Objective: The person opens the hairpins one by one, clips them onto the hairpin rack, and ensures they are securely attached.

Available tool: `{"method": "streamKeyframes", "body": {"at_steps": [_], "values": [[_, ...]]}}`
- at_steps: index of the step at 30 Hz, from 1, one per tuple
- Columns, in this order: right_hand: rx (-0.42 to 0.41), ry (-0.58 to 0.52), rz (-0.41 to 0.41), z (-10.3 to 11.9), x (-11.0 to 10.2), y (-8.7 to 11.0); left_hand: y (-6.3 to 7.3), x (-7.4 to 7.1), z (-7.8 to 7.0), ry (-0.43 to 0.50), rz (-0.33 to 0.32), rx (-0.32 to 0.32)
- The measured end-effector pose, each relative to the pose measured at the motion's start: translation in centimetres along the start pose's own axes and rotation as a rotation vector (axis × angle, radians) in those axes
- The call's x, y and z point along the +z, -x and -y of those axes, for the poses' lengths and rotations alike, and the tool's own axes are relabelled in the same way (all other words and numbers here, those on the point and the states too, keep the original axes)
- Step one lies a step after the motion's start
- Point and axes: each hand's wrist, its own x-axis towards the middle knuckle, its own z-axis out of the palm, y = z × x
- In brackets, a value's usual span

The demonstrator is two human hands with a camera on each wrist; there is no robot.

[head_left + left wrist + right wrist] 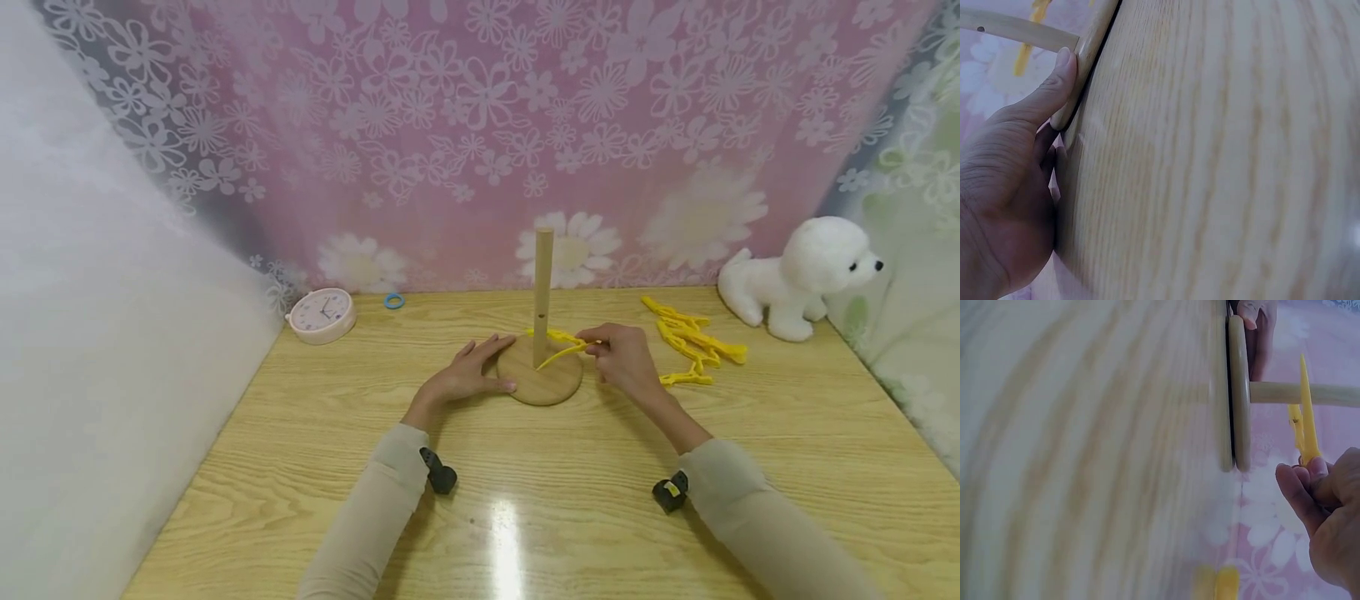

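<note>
A round wooden base point(551, 393) with an upright wooden post point(543, 275) stands on the table; one small hole shows in the post. My left hand point(468, 373) rests against the left side of the base, thumb and fingers spread along its rim. In the left wrist view the thumb of the left hand point(1013, 162) touches the disc's edge. Pinched in my right hand point(621, 360) is a yellow clip point(564, 350), its two long arms spread apart low beside the post. Both arms show in the right wrist view, above the fingers of the right hand point(1329, 506).
Several more yellow clips point(693, 342) lie in a loose pile at the right. A white toy dog point(791, 279) sits in the back right corner. At the back left are a pale pink clock point(322, 317) and a blue ring point(393, 301). A flowered curtain backs the table.
</note>
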Motion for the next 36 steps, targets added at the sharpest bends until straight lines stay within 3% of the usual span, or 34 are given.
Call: {"method": "streamKeyframes", "body": {"at_steps": [7,13,20,29,36], "values": [[0.028,-0.017,0.05,0.1,1.3,-0.6,0.2,0.0,-0.1,0.006,-0.009,-0.024],[-0.012,0.059,0.063,0.2,2.0,-0.8,0.3,0.1,0.0,0.007,-0.005,-0.048],[-0.028,0.104,0.087,0.3,2.7,-0.7,0.2,0.5,0.1,0.01,-0.008,0.005],[-0.052,0.099,0.091,0.4,2.9,-0.9,0.2,0.4,0.0,-0.006,-0.017,0.018],[0.001,0.077,0.134,0.3,2.6,-1.2,0.0,0.1,-0.4,-0.029,-0.008,0.035]]}}
